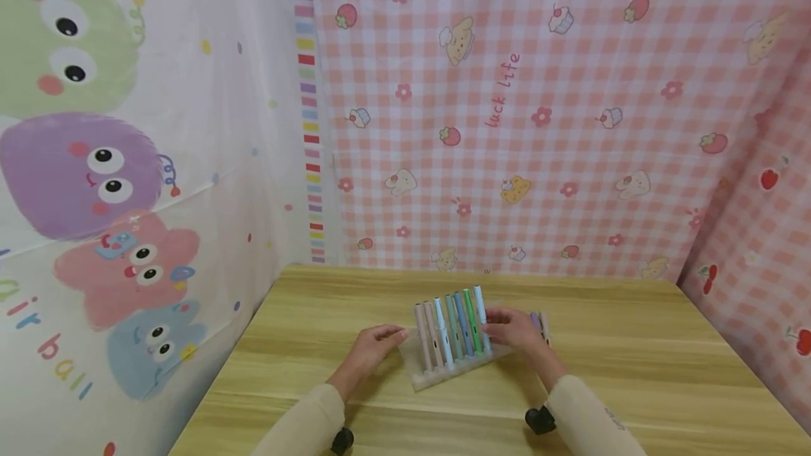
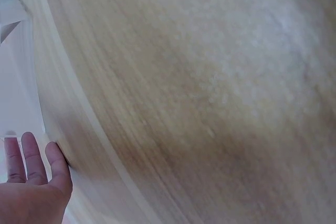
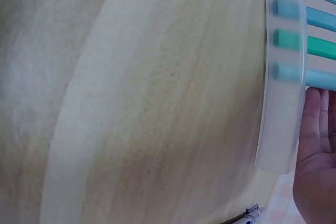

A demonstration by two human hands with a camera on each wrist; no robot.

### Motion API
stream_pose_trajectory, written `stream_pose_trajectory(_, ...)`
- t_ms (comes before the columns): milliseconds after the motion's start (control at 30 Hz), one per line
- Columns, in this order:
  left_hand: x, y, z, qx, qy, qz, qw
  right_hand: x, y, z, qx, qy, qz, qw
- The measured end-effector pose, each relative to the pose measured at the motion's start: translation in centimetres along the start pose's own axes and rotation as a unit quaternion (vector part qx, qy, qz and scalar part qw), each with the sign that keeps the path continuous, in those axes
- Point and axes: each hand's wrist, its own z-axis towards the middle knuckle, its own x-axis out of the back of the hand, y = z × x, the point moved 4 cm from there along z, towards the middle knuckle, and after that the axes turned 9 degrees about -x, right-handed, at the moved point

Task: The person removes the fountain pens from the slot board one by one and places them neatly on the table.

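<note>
A clear pen case [image 1: 415, 352] stands tilted on the table, holding a row of several slim pens in brown, blue and green. At its left edge, my left hand [image 1: 372, 349] touches the case with its fingertips, its fingers mostly straight in the left wrist view. My right hand [image 1: 516, 329] is at the other end, fingertips against the rightmost light blue pen [image 1: 480, 308]. In the right wrist view, that pen's lower end sits inside the case's frosted bottom strip [image 3: 278, 129], and the right fingers look straight. The right thumb is hidden there.
More pens, one purple [image 1: 536, 320], lie beyond my right wrist, partly hidden by it. The wood-grain table [image 1: 608, 343] extends around the case. A pink checked cloth [image 1: 507, 160] hangs behind, and a white cartoon-printed cloth [image 1: 222, 245] on the left.
</note>
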Motion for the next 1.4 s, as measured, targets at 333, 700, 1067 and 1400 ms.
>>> stream_pose_trajectory(333, -0.1, 0.0, 0.0, 0.002, 0.001, -0.003, 1.0000, 0.5, -0.8, -0.3, 0.025, 0.019, 0.004, 0.9995)
stream_pose_trajectory(700, -0.2, 0.2, 0.1, -0.010, 0.005, 0.000, 0.9999, 2.9, -2.7, -1.1, 0.048, 0.033, 0.055, 0.9968)
stream_pose_trajectory(1067, -0.1, 0.0, 0.0, -0.004, 0.002, -0.005, 1.0000, 7.2, -2.3, -1.8, 0.029, 0.036, 0.024, 0.9986)
stream_pose_trajectory(1400, -0.1, -0.1, 0.1, 0.000, 0.004, -0.004, 1.0000, 10.5, -1.1, -2.1, 0.010, 0.038, 0.016, 0.9991)
